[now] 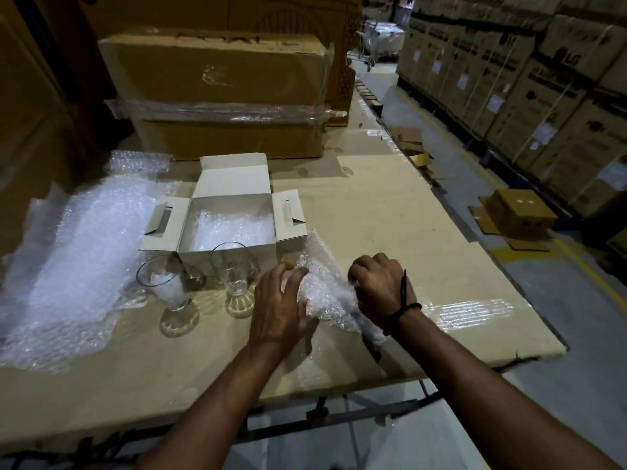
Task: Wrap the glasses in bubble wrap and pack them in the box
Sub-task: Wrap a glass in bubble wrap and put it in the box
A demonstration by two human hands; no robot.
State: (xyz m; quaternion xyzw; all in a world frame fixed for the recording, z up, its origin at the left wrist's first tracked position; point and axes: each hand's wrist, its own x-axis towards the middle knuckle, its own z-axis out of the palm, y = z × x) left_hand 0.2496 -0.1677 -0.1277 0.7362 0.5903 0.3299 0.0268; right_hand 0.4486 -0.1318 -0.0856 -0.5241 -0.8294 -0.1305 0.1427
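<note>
The bubble-wrap bundle (325,293) lies near the centre of the cardboard-covered table (390,212), between our two hands. We judge that it encloses a glass, though the contents do not show through the film. Our left hand (278,307) curls its spread fingers over the bundle's left end. Our right hand (380,290), knuckles up, pinches the wrap's right edge in tightly curled fingers. This wrap is in progress, not closed. Just left of the bundle, the left footed glass (166,286) and the right footed glass (234,269) stand bare and upright, so at least two wraps remain. Behind them the white box (230,203) stands open, flaps out, with a bubble-wrap filling (234,228) inside; we cannot tell whether it is padding or packed glasses. A large bubble-wrap sheet (74,259) lies at the left.
</note>
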